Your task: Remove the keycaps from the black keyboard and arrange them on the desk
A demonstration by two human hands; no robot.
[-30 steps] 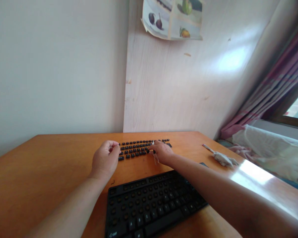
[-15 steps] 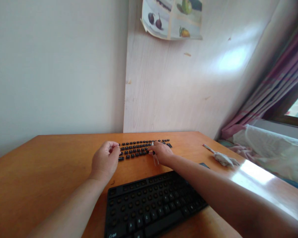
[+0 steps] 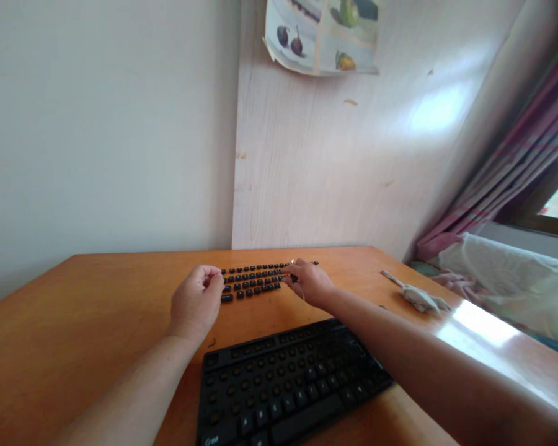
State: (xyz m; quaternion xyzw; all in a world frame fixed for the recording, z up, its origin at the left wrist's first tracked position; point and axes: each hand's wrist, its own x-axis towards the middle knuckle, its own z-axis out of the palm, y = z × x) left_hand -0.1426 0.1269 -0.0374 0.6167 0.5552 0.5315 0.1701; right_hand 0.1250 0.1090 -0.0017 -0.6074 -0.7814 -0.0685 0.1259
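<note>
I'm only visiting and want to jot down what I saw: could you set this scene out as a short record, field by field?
Surface: wooden table
Keyboard: black, nearest the person; many keys uncapped, space bar in place
Loose keycaps: black, laid out in four rows beyond the keyboard
Left hand: curled at the rows' left end; whether it holds anything is unclear
Right hand: over the rows' right part; its grip is too small to make out
Right side: greyish cloth bundle
Above: fruit pictures
</note>
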